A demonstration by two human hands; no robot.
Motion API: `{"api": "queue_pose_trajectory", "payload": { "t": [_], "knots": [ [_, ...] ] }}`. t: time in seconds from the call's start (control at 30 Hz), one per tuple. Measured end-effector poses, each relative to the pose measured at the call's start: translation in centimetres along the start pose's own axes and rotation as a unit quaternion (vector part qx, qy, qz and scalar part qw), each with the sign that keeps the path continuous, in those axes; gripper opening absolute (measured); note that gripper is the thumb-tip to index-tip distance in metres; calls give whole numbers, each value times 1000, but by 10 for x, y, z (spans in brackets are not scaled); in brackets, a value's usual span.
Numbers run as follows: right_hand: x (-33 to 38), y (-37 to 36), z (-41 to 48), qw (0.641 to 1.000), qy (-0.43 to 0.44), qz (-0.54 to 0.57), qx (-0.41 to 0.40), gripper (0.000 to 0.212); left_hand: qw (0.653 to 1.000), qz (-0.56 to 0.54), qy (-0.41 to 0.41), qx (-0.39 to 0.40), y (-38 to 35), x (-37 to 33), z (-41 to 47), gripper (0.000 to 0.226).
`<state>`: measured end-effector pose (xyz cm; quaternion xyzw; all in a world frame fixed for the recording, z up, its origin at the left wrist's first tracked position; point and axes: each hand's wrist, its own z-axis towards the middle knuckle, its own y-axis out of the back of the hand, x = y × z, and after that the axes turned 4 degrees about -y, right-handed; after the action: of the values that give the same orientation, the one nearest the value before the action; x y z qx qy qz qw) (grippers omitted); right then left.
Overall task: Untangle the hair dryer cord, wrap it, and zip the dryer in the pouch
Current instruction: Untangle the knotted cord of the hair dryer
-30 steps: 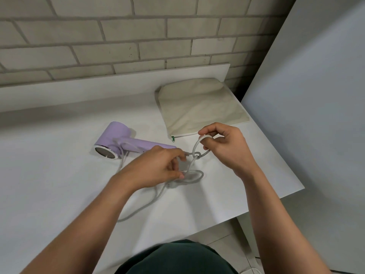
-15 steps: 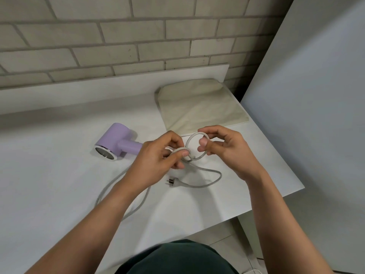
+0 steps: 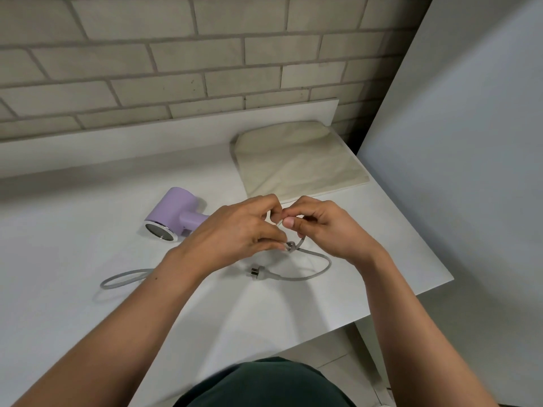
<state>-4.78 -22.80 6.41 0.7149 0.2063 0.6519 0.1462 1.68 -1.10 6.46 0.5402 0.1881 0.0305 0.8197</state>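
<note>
A lilac hair dryer [image 3: 173, 214] lies on its side on the white table [image 3: 73, 304], its metal nozzle facing me. Its grey cord [image 3: 316, 273] runs under my left forearm, loops out at the left, and has a small knot between my hands. My left hand [image 3: 235, 230] pinches the cord at the knot. My right hand [image 3: 326, 227] pinches the cord's loop just above it. The plug [image 3: 255, 271] lies free on the table below the knot. The beige pouch [image 3: 296, 163] lies flat behind my hands.
A brick wall with a white ledge runs along the back. A tall white panel [image 3: 470, 142] stands at the right, close to the table's right edge. My dark green clothing shows at the bottom.
My hands have come closer together and the wide loop between them has shrunk to a small knot. The slack cord at the left has drawn in to a shorter loop.
</note>
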Motion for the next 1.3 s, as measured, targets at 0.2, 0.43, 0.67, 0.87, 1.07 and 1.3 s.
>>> {"api": "queue_pose_trajectory", "payload": {
  "t": [0.2, 0.43, 0.67, 0.87, 1.07, 1.3],
  "knots": [
    [-1, 2, 1, 1000, 3, 14, -21, 15, 997, 14, 44, 56, -11, 0, -5, 28],
    [-9, -16, -10, 969, 131, -22, -207, 21, 991, 2, 104, 86, -1, 6, -3, 52],
    [-28, -20, -28, 990, 107, -68, -61, 22, 994, -10, 107, 31, -7, 8, -2, 62],
    [-34, -22, -19, 963, 164, -141, -158, 18, 990, 30, 136, 19, -5, 2, 0, 50],
    [-41, -30, -10, 888, 258, -259, -278, 22, 987, 92, 121, -47, -14, 2, -4, 39],
    [-45, -29, -8, 912, 223, -184, -292, 23, 968, 81, 218, -89, -17, 0, -10, 24]
  ]
}}
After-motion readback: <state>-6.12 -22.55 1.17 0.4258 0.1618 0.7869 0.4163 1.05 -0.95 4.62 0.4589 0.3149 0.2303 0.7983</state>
